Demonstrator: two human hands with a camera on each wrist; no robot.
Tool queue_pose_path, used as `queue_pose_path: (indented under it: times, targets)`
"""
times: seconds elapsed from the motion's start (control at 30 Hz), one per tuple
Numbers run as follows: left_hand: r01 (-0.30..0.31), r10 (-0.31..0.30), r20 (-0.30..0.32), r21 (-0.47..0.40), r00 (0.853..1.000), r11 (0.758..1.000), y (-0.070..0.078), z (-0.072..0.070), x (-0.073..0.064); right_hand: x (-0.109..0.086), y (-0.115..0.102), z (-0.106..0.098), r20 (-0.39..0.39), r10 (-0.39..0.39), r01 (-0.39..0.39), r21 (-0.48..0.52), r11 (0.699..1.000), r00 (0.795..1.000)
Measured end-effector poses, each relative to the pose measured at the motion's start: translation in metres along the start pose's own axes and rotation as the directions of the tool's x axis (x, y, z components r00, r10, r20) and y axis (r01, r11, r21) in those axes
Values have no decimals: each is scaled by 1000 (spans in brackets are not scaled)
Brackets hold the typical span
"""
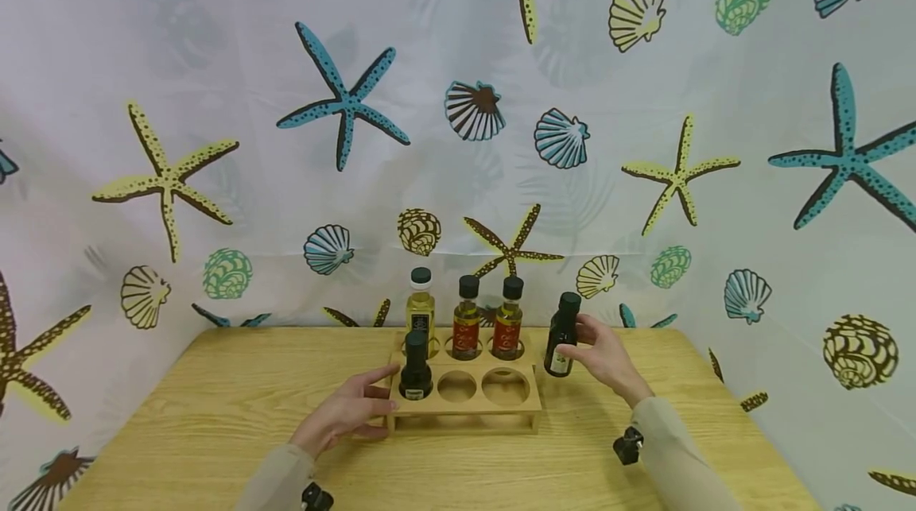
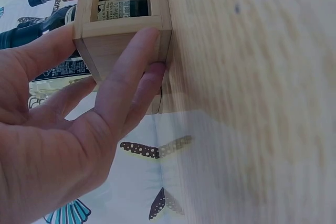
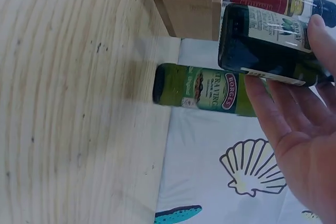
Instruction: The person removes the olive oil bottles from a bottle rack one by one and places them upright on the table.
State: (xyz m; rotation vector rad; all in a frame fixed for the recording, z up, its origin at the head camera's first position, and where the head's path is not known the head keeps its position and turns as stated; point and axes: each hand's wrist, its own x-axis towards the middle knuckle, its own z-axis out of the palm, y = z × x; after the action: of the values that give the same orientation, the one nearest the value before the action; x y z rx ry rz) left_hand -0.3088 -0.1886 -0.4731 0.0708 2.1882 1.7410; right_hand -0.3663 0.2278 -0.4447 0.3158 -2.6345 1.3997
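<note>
My right hand (image 1: 604, 352) holds a dark glass bottle (image 1: 562, 336) with a black cap, tilted, just right of the wooden rack (image 1: 465, 402). In the right wrist view, fingers and thumb grip this bottle (image 3: 265, 40), its base off the table. Behind it stands a green olive oil bottle (image 3: 202, 87), partly covered by the held one. My left hand (image 1: 347, 409) rests against the rack's left end, fingers extended along the side wall (image 2: 113, 51). A dark bottle (image 1: 416, 368) sits in the front tier's left hole, beside two vacant holes.
In the rack's back tier stand a yellow oil bottle (image 1: 421, 308) and two red-labelled bottles, one in the middle (image 1: 466, 328) and one at right (image 1: 508, 328). The wooden table (image 1: 250, 384) meets a patterned cloth (image 1: 429, 177) behind and at both sides.
</note>
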Motion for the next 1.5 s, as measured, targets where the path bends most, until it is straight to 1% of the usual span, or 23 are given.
queue_pose_path:
  times: [0.1,0.33,0.4,0.63,0.87,1.2,1.33,1.5]
  targets:
    - [1,-1,-5,-2,1000,1000,0,0,0,0,5,-3,3,13,-13,-6,1000,1000]
    - [-3,3,-2,-2,1000,1000,0,0,-1,-3,17,-9,9,54,-53,-71,996,999]
    - [-1,1,-10,-6,1000,1000,-1,1,-1,-4,19,-10,9,61,-60,-82,995,998]
    - [17,-18,-22,-14,1000,1000,-1,2,0,-7,27,-15,13,67,-66,-92,994,998]
    - [13,-13,-23,-10,1000,1000,-1,2,1,-3,32,-17,26,76,-73,-105,992,997]
    - [8,-8,-7,-10,1000,1000,-1,1,0,1,45,-19,26,26,-24,-103,994,999]
    - [2,-2,4,0,1000,1000,0,-1,0,2,50,-20,20,35,-33,-99,995,999]
    - [9,-9,-9,2,1000,1000,0,-1,1,2,53,-24,23,68,-65,-123,990,997]
